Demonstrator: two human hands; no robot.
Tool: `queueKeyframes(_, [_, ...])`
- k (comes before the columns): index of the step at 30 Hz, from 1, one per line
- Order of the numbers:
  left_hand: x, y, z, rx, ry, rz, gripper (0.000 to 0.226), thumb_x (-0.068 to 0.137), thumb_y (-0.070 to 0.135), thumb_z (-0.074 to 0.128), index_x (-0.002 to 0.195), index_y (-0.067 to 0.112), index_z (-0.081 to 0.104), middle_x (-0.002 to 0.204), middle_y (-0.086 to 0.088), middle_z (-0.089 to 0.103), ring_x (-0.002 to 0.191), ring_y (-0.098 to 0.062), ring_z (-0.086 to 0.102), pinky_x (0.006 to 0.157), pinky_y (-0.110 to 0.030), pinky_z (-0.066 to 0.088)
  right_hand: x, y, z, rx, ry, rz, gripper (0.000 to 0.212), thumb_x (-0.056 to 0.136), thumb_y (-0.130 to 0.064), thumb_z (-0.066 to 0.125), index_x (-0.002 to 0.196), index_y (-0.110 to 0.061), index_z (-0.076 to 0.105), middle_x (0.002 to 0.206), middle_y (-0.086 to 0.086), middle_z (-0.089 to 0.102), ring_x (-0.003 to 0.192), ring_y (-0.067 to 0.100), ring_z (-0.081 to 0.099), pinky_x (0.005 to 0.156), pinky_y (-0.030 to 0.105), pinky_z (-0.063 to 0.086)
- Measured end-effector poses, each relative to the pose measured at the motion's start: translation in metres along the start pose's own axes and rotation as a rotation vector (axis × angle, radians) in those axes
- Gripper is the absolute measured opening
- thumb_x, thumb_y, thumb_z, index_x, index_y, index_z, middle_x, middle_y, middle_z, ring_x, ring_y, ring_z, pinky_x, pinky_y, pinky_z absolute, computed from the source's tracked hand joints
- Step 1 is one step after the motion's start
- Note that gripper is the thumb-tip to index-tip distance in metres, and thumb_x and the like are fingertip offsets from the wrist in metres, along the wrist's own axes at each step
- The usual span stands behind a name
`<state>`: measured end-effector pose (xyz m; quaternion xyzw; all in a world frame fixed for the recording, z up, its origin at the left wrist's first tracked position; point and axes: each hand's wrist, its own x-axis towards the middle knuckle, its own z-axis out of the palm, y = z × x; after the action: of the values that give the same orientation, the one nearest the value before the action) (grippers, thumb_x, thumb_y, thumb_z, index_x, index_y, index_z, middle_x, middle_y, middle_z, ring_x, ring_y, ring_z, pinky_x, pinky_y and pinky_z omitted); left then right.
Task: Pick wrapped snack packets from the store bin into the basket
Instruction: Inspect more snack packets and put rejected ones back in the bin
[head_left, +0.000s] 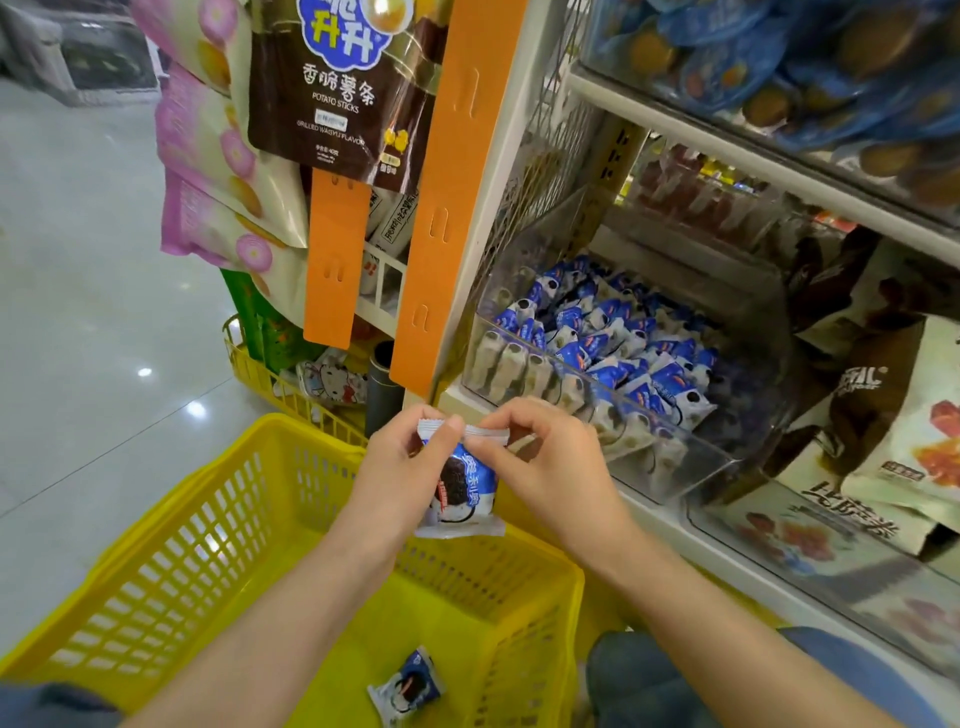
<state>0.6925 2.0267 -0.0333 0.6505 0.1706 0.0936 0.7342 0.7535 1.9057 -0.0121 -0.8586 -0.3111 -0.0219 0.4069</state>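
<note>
Snack packet (461, 486), frame centre, above yellow basket (171, 540): left edge covered, print only partly legible. Left hand (397, 470) grips its side, thumb on top seam; right hand (545, 462) pinches that seam. Second packet (408, 686) lies in basket, bottom centre.

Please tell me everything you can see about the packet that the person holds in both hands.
The packet is a small blue and white wrapper, glossy film by its look, with a dark round biscuit printed on it and crimped seams at top and bottom. It hangs upright above the yellow basket. The left hand and the right hand both pinch its top seam.
</note>
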Motion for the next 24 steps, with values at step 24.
queueKeyframes(24, [0.002, -0.007, -0.009, 0.227, 0.082, 0.253, 0.024, 0.087, 0.014, 0.061, 0.077, 0.035, 0.068, 0.076, 0.012, 0.071, 0.070, 0.000, 0.064, 0.059, -0.013, 0.048, -0.003, 0.002, -0.007, 0.126, -0.261, 0.149, 0.030, 0.084, -0.029, 0.064, 0.113, -0.027, 0.054, 0.102, -0.012, 0.062, 0.096, 0.000, 0.058, 0.085, 0.021, 0.049])
